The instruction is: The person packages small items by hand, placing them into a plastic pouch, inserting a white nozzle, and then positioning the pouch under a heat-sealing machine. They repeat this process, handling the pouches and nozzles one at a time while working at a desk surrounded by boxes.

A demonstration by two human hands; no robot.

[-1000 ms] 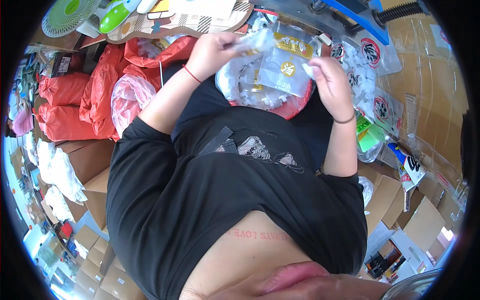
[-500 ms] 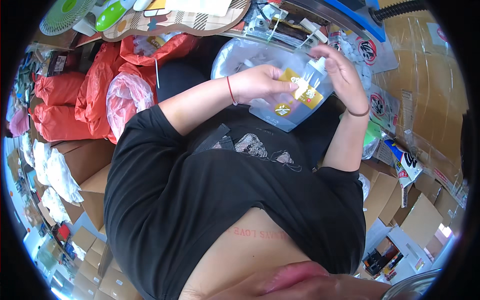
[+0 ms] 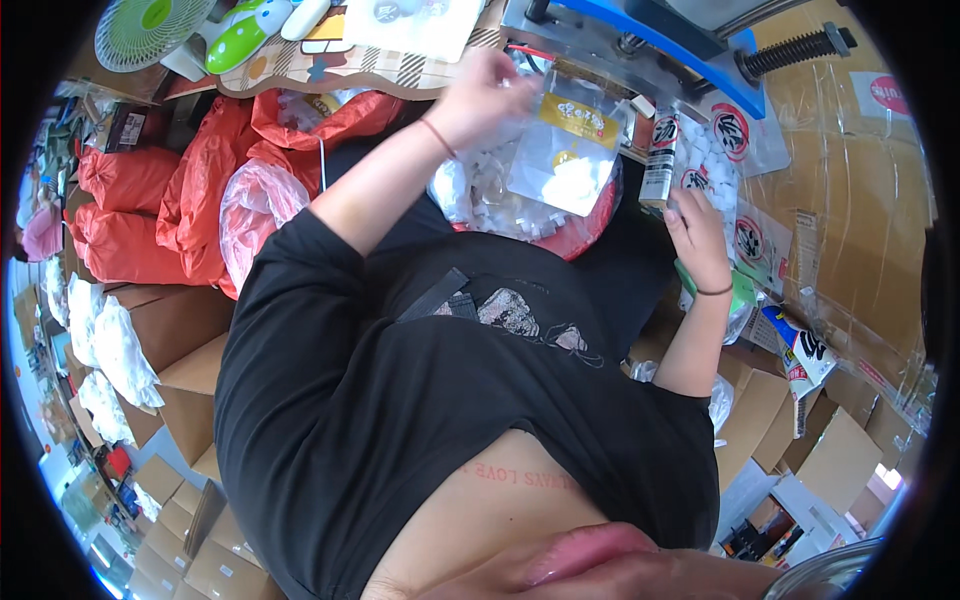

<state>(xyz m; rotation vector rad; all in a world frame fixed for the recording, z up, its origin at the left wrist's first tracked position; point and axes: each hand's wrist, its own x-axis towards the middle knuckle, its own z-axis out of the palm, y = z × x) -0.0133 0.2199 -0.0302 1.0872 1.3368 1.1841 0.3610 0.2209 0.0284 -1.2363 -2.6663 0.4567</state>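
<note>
A clear spout pouch with a gold printed band (image 3: 578,122) hangs below the blue-edged metal machine (image 3: 640,45), over an open bag of small white plastic pieces (image 3: 500,205). My left hand (image 3: 485,103) is beside the pouch's upper left, its fingers smeared by motion, so I cannot see whether they touch it. To the right, my right hand (image 3: 700,240) has its fingers extended and thumb apart, with nothing visible in it. Its fingertips are close to a narrow white and black carton (image 3: 661,155) and a heap of white pieces (image 3: 712,165).
Red plastic bags (image 3: 125,235) stand at the left, next to a pinkish clear bag (image 3: 255,210). A checked mat (image 3: 390,65) lies on the bench with a green and white fan (image 3: 150,30). Large cardboard (image 3: 860,180) walls the right side; open boxes (image 3: 770,410) stand lower right.
My left hand has let go of the pouch's middle and moved up and left. The pouch is now farther up, by the machine. My right hand has dropped away from it, down and right.
</note>
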